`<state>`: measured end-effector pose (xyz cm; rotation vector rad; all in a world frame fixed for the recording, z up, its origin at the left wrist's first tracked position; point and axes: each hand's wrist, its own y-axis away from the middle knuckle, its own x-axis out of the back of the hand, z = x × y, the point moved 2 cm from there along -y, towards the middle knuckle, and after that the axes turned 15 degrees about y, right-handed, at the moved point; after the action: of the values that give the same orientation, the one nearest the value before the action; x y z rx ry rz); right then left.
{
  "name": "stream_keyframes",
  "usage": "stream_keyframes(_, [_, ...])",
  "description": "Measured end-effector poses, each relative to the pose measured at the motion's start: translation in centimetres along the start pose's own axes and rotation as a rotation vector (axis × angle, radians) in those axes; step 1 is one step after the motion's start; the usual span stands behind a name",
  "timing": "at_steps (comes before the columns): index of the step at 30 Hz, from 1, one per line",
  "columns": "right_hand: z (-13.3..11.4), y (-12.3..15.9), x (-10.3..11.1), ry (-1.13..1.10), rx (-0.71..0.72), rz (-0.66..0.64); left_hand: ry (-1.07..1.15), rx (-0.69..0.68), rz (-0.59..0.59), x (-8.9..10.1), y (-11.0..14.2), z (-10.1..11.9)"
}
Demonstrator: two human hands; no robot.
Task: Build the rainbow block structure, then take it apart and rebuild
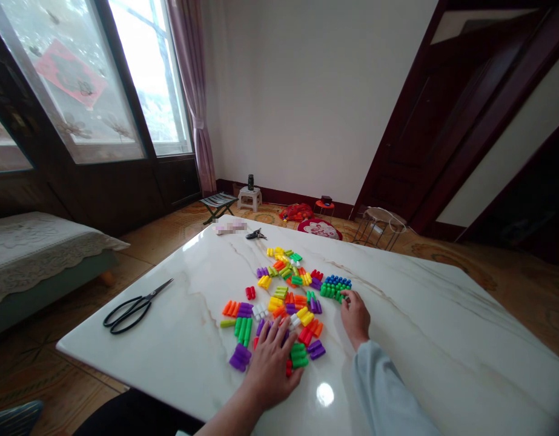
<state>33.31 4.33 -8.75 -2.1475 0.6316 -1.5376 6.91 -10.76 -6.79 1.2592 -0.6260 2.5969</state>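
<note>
Several small plastic building blocks (283, 297) in purple, green, orange, yellow, red and white lie scattered on a white marble table (424, 339). My left hand (271, 364) lies flat with fingers spread over the near blocks, touching purple and red ones. My right hand (354, 316) is curled, its fingertips pinching at the edge of a joined green and blue block piece (334, 286). A purple block (240, 357) sits just left of my left hand.
Black scissors (134, 307) lie at the table's left side. A small dark tool (256, 234) rests near the far edge. A bed (38, 254) stands to the left; stools (249, 197) and a wire stand (383, 223) are on the floor beyond.
</note>
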Motion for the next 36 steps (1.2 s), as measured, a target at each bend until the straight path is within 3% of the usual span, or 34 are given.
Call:
stream_keyframes(5, [-0.1,-0.4,-0.2,-0.03,0.012,0.007,0.01,0.007,-0.011,0.0,0.0,0.0])
stream_keyframes(8, [-0.5,-0.3,0.2,-0.034,0.019,0.088,0.019,0.009,-0.016,0.0,0.1,0.0])
stream_keyframes(12, [-2.8,-0.1,0.9,-0.08,0.042,0.166,0.027,0.012,-0.018,0.0,0.0,0.1])
stream_keyframes(18, [-9.6,-1.1,-0.5,-0.172,0.243,-0.061,0.037,-0.003,-0.009,-0.2,0.0,0.1])
stream_keyframes(23, [-13.8,-3.2,-2.6,-0.048,0.273,-0.205,0.05,0.011,-0.022,-0.4,0.0,-0.1])
stream_keyframes(30, [-17.0,-4.9,-4.1,0.127,0.291,-0.285,0.094,0.022,-0.05,-0.3,0.0,-0.1])
stream_keyframes(36, [-17.8,-4.7,-4.9,0.206,0.254,-0.296,0.107,0.014,-0.056,-0.3,0.0,0.1])
